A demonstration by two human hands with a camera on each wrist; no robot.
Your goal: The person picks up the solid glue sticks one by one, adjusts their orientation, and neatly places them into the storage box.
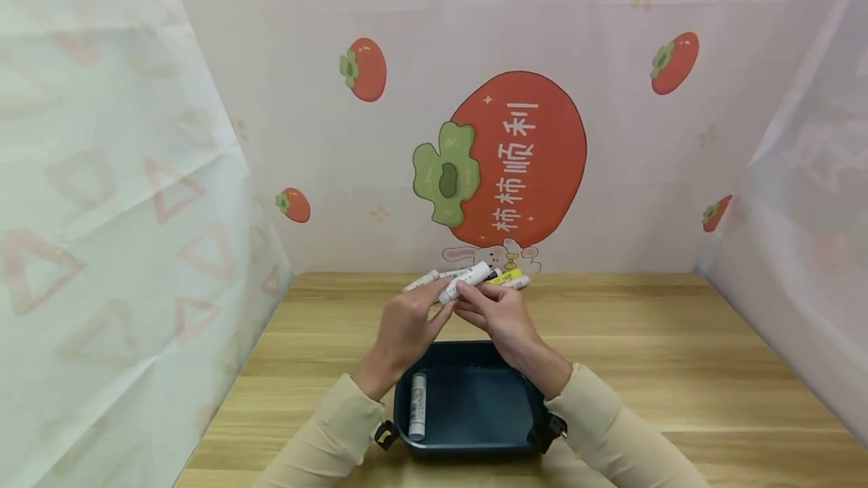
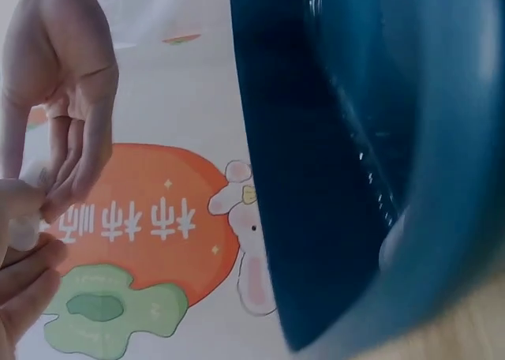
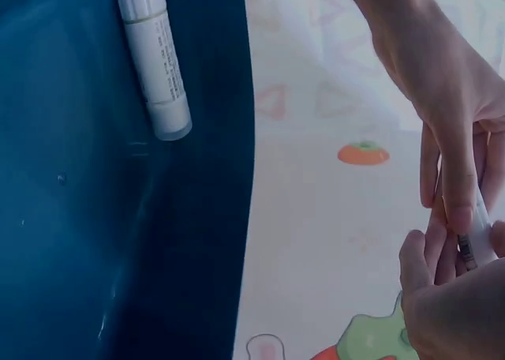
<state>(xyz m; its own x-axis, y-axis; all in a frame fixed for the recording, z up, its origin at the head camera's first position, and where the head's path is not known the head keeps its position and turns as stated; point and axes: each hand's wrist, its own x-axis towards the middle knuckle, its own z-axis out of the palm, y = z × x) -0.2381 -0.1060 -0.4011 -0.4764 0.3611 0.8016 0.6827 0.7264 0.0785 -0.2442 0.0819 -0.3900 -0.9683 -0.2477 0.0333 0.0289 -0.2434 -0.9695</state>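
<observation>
Above the far edge of the tray, my left hand [image 1: 405,322] and right hand [image 1: 503,318] meet at a white glue stick [image 1: 466,282]. Thumb and fingers of both pinch it, and it slants up to the right in the head view. Fingers partly cover its label. A second white glue stick [image 1: 417,407] lies along the left side of the dark blue tray [image 1: 475,449]; its printed label shows in the right wrist view [image 3: 156,64].
Behind the hands lie several more sticks on the wooden table [image 1: 644,367], including a yellow one [image 1: 507,276] and a white one [image 1: 422,280], partly hidden. A wall with printed persimmons [image 1: 542,172] stands at the back. Black wrist straps [image 1: 546,431] show beside the tray.
</observation>
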